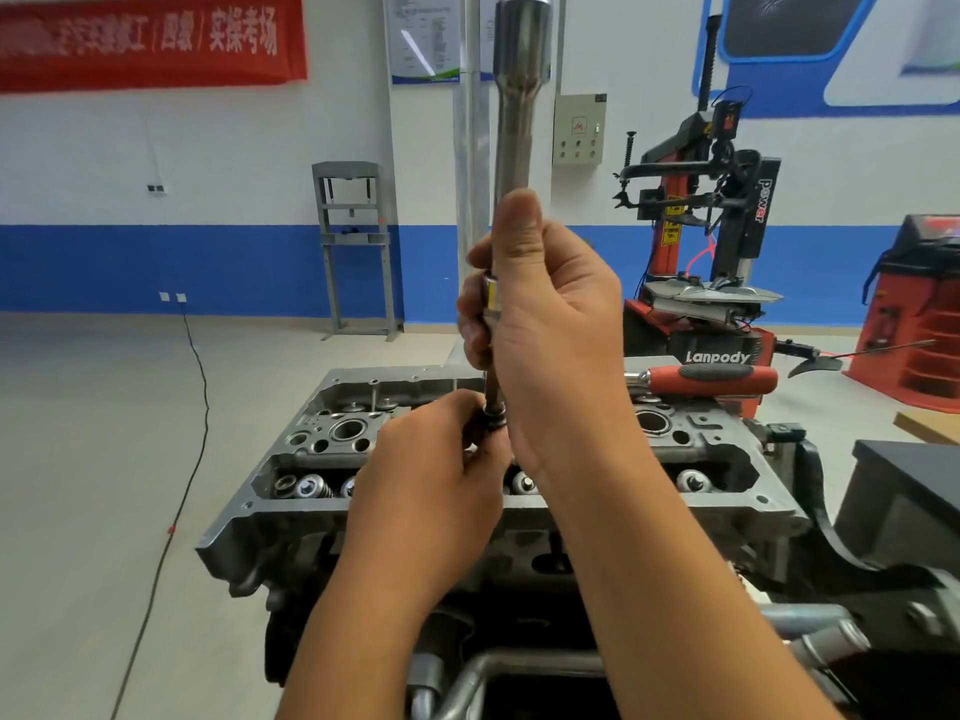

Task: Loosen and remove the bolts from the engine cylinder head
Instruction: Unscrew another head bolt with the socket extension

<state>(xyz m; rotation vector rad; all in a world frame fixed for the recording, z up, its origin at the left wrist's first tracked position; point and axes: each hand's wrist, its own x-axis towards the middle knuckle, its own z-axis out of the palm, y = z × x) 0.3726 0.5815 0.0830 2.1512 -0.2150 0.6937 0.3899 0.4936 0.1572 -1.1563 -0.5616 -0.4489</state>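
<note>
Right hand [545,324] wrapped tight around a long steel socket extension [514,127], thumb up along the shaft, tool held upright. Its top end runs out of frame above; the lower end comes out below the fist.

Left hand [441,459] sits just below and left of the right, fingertips pinched narrow around the bolt [493,410] at the tool's lower end. Dark collar or washer visible at the pinch. Can't tell if the bolt is still seated in the socket or already free; the fingers hide the joint.

Both hands are above the middle of the cylinder head [322,444], which sits directly under them. Bolt is lifted clear of the head's top face, not in a bore. Open bores and valve springs [306,485] show left of the left hand; more springs and a bore show right of the right wrist.

Ratchet with red handle [711,379] lies on the far edge of the head, just right of the right hand, not touched.

Room: open floor left of the left hand, with a black cable [192,407] running along it. Right of the right hand is crowded: a red tyre changer [717,283] behind, a dark bench corner [909,491] near the forearm. Pipes [488,678] sit under the forearms at the near edge.
</note>
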